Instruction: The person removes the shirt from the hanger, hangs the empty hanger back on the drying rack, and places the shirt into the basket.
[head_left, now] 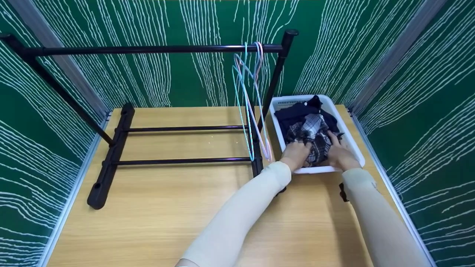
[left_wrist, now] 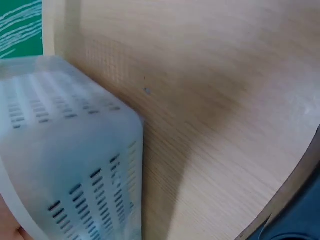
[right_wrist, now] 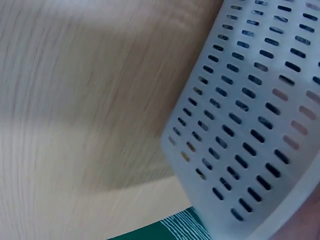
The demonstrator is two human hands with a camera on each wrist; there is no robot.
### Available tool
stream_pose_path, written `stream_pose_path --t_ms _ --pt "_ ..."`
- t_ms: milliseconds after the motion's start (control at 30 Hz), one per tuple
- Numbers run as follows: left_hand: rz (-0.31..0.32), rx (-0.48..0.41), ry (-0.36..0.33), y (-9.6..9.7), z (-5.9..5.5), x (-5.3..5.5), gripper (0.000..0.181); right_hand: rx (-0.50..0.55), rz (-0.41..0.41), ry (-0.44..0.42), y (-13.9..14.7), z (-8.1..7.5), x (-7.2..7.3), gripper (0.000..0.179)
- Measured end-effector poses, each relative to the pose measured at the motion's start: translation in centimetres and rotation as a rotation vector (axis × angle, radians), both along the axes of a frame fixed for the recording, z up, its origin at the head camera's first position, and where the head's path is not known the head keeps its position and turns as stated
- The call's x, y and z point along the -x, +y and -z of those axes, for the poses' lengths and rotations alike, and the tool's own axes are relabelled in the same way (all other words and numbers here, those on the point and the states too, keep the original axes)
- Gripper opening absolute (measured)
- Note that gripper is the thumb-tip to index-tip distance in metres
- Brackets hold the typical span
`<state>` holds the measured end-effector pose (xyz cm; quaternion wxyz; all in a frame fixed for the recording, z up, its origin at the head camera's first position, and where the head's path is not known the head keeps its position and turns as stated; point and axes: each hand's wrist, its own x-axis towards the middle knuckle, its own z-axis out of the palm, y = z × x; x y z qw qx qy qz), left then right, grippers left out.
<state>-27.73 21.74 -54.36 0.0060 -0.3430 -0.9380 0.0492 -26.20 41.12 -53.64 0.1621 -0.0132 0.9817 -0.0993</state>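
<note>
Both hands reach into a white plastic basket (head_left: 354, 142) at the right of the table. My left hand (head_left: 296, 155) grips the near left part of a dark grey plaid garment (head_left: 314, 139), its fingertips sunk in the cloth. On the garment's right side, my right hand (head_left: 341, 155) holds it with the thumb lying on top and the other fingers hidden below. Dark navy clothing (head_left: 297, 112) with a small light button lies behind it in the basket. The wrist views show mainly the slotted basket walls, with a sliver of hand at the edge.
A black clothes rack (head_left: 159, 49) stands left of the basket on the wooden table (head_left: 178, 207). Several thin pastel hangers (head_left: 246, 98) hang at the right end of its bar, close to the left forearm. Green walls with white streaks (head_left: 200, 74) enclose the table.
</note>
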Motion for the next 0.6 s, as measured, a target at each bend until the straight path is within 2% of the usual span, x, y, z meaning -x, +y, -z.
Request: stream_pose_path --t_ms 67,100,200,300,333,467,600 --pt "-0.011 -0.009 0.018 -0.1 -0.2 -0.1 0.066 -0.096 -0.07 0.032 0.1 -0.1 0.1 0.044" --pt "-0.011 -0.013 0.02 -0.1 -0.3 -0.2 0.067 -0.109 -0.09 0.034 0.2 -0.2 0.1 0.037" --pt "0.012 -0.03 0.022 -0.4 -0.6 -0.3 0.068 -0.034 -0.076 -0.015 0.8 -0.7 -0.1 0.06" --pt "0.06 -0.039 0.034 -0.9 -1.1 -0.2 0.072 0.091 -0.066 -0.061 1.5 -1.6 -0.3 0.095" --pt "0.081 -0.043 0.042 -1.1 -1.2 -0.2 0.072 0.122 -0.069 -0.067 1.8 -2.0 -0.4 0.1" --pt "0.142 -0.053 0.078 -2.5 -1.3 -0.1 0.074 0.188 -0.082 -0.059 2.7 -3.2 -1.0 0.11" --pt "0.182 -0.099 0.105 -4.3 -1.0 -0.1 0.072 0.212 -0.053 -0.019 3.3 -4.2 -2.2 0.119"
